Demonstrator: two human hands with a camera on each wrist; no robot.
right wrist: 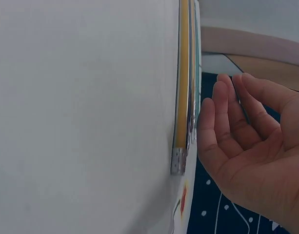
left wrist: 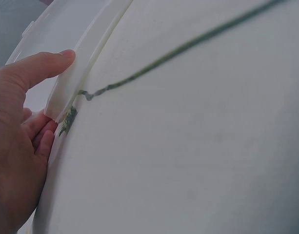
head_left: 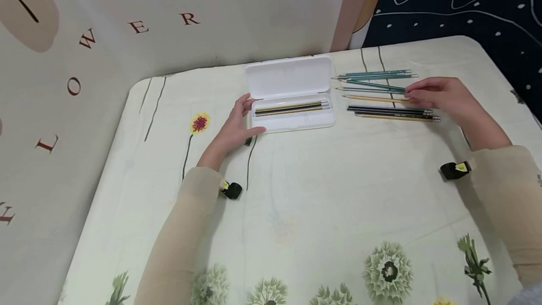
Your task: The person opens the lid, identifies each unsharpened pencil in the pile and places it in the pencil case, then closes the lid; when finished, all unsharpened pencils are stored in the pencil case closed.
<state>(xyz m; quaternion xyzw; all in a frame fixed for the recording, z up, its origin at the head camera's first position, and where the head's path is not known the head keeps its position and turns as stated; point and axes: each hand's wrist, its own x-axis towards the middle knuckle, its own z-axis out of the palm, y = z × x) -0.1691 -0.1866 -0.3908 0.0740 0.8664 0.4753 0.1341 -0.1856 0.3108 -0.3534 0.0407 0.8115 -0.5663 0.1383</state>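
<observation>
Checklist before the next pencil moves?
1. Lid open: ok, folded back.
2. Case steadied: ok, left hand grips its left end.
3. Space inside: ok, bare floor shows in front of the pencils in it.
4. Right hand at a pencil: ok, fingers at the ends of the green pencils.
5. Firm grip there: cannot tell, neither the head nor the right wrist view settles it.
6. Green pencils separated: not ok, bunched, some seem to overlap.
</observation>
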